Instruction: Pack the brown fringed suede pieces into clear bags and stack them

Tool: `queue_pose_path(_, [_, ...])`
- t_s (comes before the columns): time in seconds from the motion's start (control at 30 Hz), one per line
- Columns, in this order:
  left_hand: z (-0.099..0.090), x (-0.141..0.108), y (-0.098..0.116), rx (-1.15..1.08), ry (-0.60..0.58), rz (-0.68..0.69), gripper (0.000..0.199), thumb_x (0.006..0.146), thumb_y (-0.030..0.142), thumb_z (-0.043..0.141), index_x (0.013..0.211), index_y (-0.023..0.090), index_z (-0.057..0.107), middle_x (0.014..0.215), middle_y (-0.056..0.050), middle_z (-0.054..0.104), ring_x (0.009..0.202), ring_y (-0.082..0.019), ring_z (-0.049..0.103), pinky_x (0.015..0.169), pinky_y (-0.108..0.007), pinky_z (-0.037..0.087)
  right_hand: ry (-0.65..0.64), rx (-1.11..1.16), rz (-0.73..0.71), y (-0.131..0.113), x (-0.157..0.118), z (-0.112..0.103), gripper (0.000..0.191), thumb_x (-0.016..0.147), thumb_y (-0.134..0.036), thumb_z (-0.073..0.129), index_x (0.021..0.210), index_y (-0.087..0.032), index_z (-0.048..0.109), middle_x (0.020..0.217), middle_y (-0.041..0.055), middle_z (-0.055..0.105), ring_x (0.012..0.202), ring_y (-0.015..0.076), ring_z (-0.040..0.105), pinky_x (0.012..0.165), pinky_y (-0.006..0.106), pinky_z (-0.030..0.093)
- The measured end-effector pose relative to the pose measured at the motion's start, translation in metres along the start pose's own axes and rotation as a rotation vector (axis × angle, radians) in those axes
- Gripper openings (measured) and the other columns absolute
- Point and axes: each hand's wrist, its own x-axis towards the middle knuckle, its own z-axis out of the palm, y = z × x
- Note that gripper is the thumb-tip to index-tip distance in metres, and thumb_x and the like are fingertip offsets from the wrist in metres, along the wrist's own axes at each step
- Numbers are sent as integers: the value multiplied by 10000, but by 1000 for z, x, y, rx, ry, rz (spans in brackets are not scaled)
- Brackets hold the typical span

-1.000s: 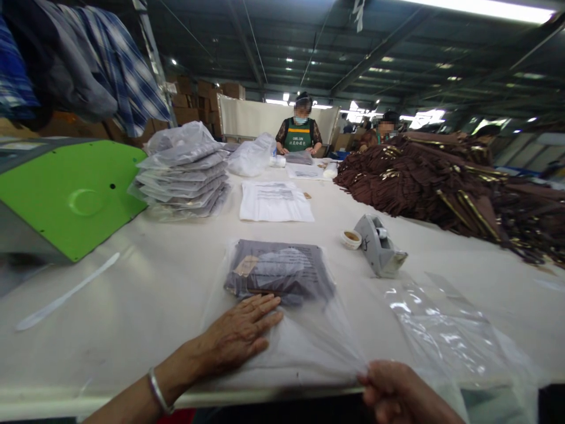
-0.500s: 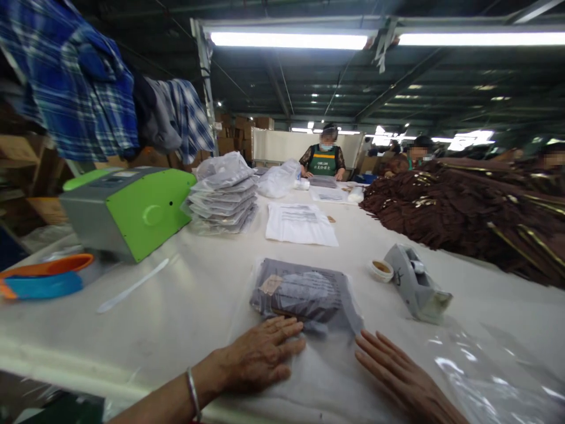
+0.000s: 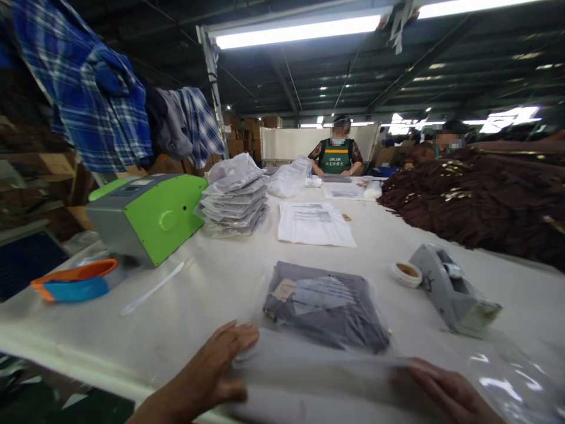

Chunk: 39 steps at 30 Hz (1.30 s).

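Observation:
A clear plastic bag (image 3: 304,359) lies at the near side of the table with a folded dark grey-brown garment (image 3: 344,330) in it. A tan tag and a pale printed sheet show through the plastic. My left hand (image 3: 212,371) has the left end of the bag's loose flap between its thumb and fingers. At the flap's other end my right hand (image 3: 454,388) is closed on the plastic, its fingertips partly hidden. Between my hands the flap is raised and blurred, on the near side of the garment.
A tape dispenser (image 3: 454,288) and a tape roll (image 3: 406,274) sit to the right. On the left are a green and grey machine (image 3: 172,215), orange and blue scissors-like handles (image 3: 77,285) and bagged garments (image 3: 236,200). Brown garments (image 3: 477,188) are heaped at right; a person (image 3: 338,153) works opposite.
My hands have gone from lying flat on the bag to holding its flap, which is lifted. My left hand has moved left, my right hand slightly right. The view has shifted.

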Motion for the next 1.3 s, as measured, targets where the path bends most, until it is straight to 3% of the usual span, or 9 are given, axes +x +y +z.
queue_pose_path(0.13, [9,28,11,-235,263,-46,380,931,545,424,1010,257,660,1067,-55,704,1029,-238,621,1009,-386,436,168,9,59,2,16,1,469,807,-647,510,875,-243,740,866,21,739,886,255,675,831,264,536])
queue_pose_path(0.23, [7,56,19,-494,435,-303,477,942,574,337,763,209,585,755,-21,648,757,-199,610,720,-294,492,400,-36,120,8,32,8,483,770,-660,509,859,-235,720,903,29,739,900,260,660,800,269,522])
queue_pose_path(0.33, [5,84,22,-460,522,-522,456,954,558,277,715,219,466,651,13,556,638,-172,556,587,-252,437,564,-164,169,2,49,17,461,825,-637,401,753,-253,647,756,21,702,750,231,643,723,283,498])
queue_pose_path(0.5, [5,120,12,37,275,-721,328,1002,357,211,901,221,493,715,-28,643,684,-220,641,639,-296,429,577,-317,139,-3,71,25,410,848,-603,327,758,-279,562,733,16,670,667,223,640,646,302,463])
queue_pose_path(0.87, [3,132,4,274,144,-789,342,1014,348,206,1039,221,523,798,-67,716,765,-237,695,652,-305,451,449,-631,152,4,82,28,348,910,-483,313,858,-267,581,696,55,677,576,242,638,528,327,412])
queue_pose_path(1.0, [-14,134,5,327,171,-735,250,987,309,337,1089,216,546,920,-88,711,817,-251,682,706,-339,484,366,-626,248,-11,88,25,349,942,-447,296,830,-265,572,679,63,688,654,253,676,581,328,425])
queue_pose_path(1.1, [-17,129,33,363,259,-559,327,995,241,259,1085,221,573,1035,-101,674,949,-240,639,854,-378,477,311,-605,262,-19,89,22,352,951,-436,287,810,-260,557,745,84,708,740,268,693,625,341,434])
queue_pose_path(1.2, [7,127,78,261,208,-89,404,1000,267,214,1068,247,612,1012,-98,681,966,-231,623,897,-400,490,272,-587,267,-23,90,21,350,958,-428,268,837,-259,550,800,98,719,807,283,698,659,358,439])
queue_pose_path(1.3, [42,139,105,185,132,124,534,932,520,444,1416,308,370,1458,-77,459,1347,-360,369,1094,-638,302,248,-579,271,-22,92,22,358,962,-442,253,838,-262,537,799,93,723,815,289,700,657,361,434])
